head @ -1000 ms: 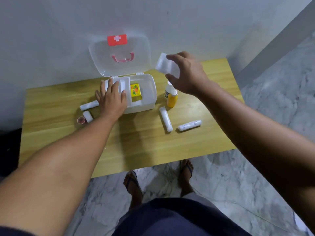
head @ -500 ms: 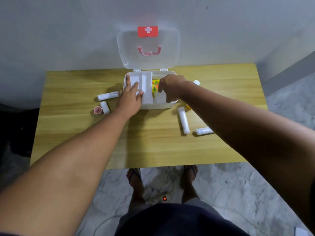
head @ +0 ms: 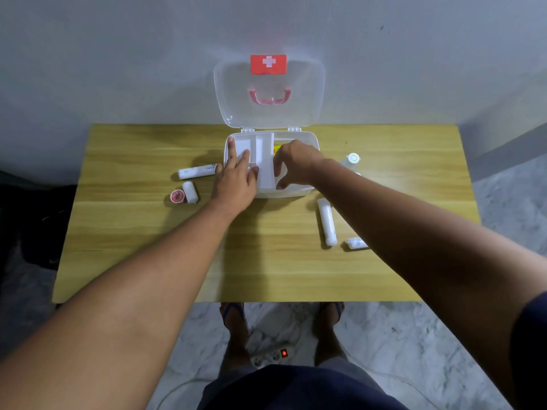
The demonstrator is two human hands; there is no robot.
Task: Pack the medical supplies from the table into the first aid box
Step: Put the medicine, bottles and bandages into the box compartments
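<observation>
— Wooden table against a grey wall, and we stand at its near edge with both arms reaching forward. What are our hands doing?

— Our left hand lies flat, fingers spread, on the white tray that sits in the left part of the first aid box. Our right hand is down in the right part of the box, fingers curled. Whether it grips anything we cannot tell; its palm side is hidden.

— And the box itself?

— It sits under both our hands, at the far side of the table, with its clear lid standing open against the wall. A bit of yellow packaging shows inside, just beyond our right knuckles.

— What lies outside it?

— Left of our left hand: a long white roll almost touching our little finger, then a short roll with a small red tape roll touching it. Near our right forearm: another long roll and a small wrapped one, partly hidden by the arm. Beyond our right wrist stands a white-capped bottle.
</observation>
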